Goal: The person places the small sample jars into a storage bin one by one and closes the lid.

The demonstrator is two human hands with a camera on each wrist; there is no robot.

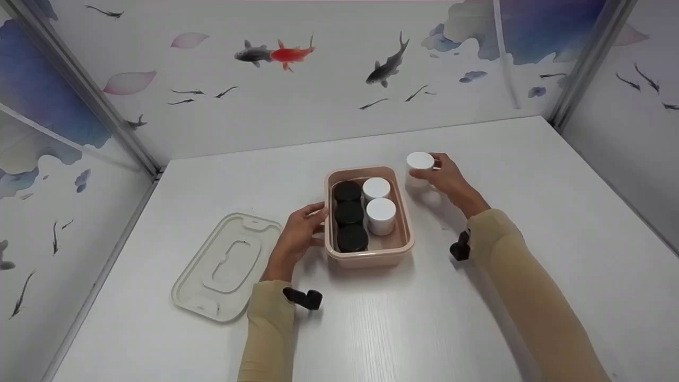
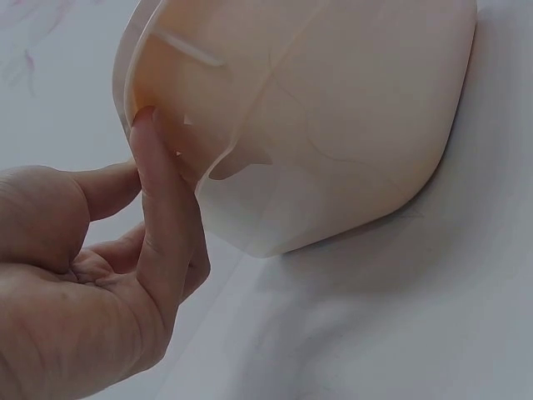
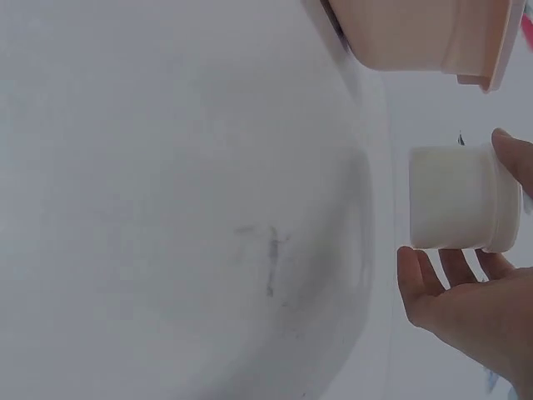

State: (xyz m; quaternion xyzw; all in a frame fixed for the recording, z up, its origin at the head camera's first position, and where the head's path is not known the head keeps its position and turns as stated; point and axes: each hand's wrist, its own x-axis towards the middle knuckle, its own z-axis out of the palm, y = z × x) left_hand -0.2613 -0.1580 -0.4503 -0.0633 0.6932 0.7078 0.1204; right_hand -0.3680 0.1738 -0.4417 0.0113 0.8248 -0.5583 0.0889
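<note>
A pink rectangular food container [image 1: 370, 258] stands on the table without its lid. Inside, several black-lidded jars [image 1: 348, 214] line the left side, and two white-lidded jars [image 1: 381, 210] sit on the right. My left hand [image 1: 301, 233] grips the container's left rim, the thumb against the outer wall [image 2: 333, 108] in the left wrist view. Beyond the container's far right corner, my right hand [image 1: 448, 178] holds another white jar [image 1: 419, 161] upright, thumb on one side and fingers on the other. In the right wrist view that jar [image 3: 454, 197] shows its pale body beside the container.
A pale rectangular lid [image 1: 225, 268] with a raised pattern lies flat to the left of the container, partly behind my left forearm. White panels [image 1: 339, 106] printed with fish and petals border the white table [image 1: 371, 329] at the back and sides.
</note>
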